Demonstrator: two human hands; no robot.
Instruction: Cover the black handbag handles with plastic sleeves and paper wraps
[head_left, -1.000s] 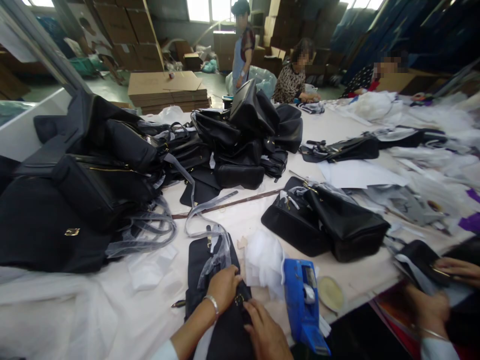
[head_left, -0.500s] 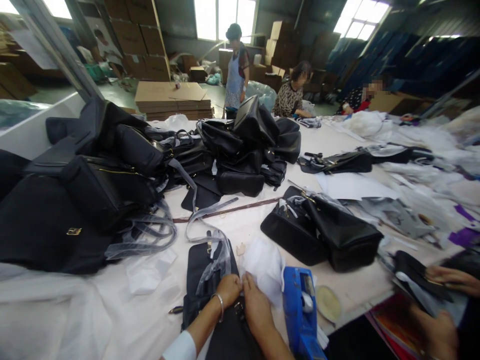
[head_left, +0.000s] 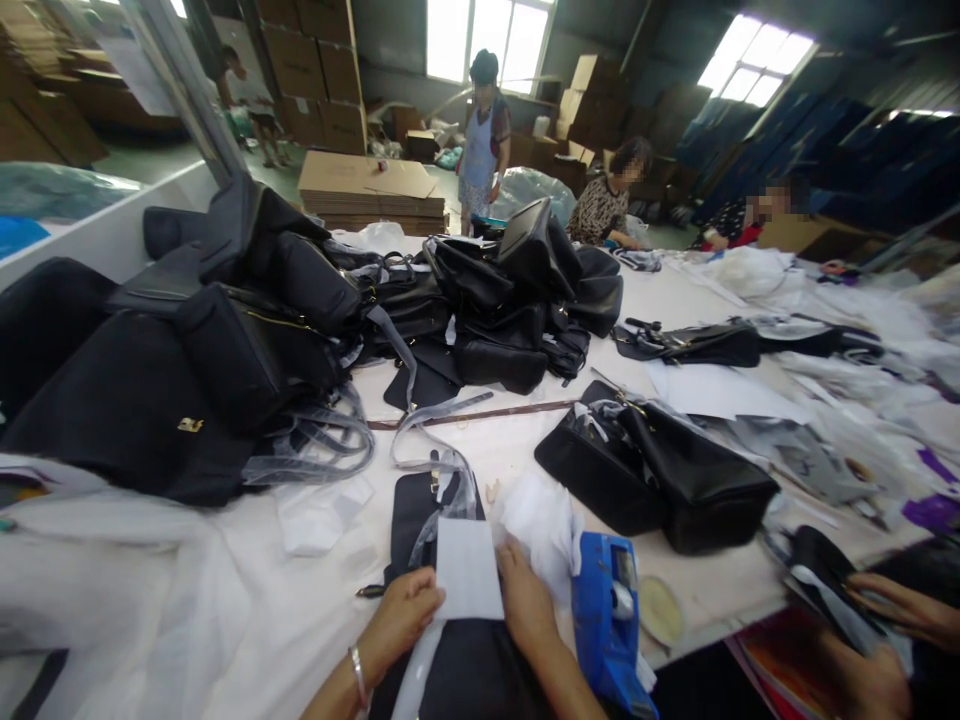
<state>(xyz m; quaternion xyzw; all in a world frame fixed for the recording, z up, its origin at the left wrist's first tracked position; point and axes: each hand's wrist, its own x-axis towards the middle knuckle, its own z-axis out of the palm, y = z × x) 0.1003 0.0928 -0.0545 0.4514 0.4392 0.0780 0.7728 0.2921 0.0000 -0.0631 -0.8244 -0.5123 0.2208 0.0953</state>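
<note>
A small white sheet (head_left: 469, 570), perhaps paper or thin foam, is held over a black bag (head_left: 480, 665) in front of me. The thumb and fingers of my left hand (head_left: 405, 610), with a bracelet at the wrist, pinch its left edge. My right hand (head_left: 529, 605) grips the sheet's right edge, its fingers partly hidden. Beyond the sheet, the bag's strap in clear wrapping (head_left: 450, 490) trails up the table. Crumpled white tissue (head_left: 532, 520) and a blue tape dispenser (head_left: 606, 610) lie to the right of my right hand.
Black bags (head_left: 225, 370) are heaped at the left, with another pile (head_left: 517, 300) at the back. Two more bags (head_left: 667, 470) lie at right. A co-worker's hands (head_left: 892, 610) handle a black item at lower right. Plastic wrap (head_left: 135, 600) covers the left front.
The white sheet has come into view between my hands. My hands have moved apart, left hand leftward, from close together over the bag. The camera view has shifted slightly left.
</note>
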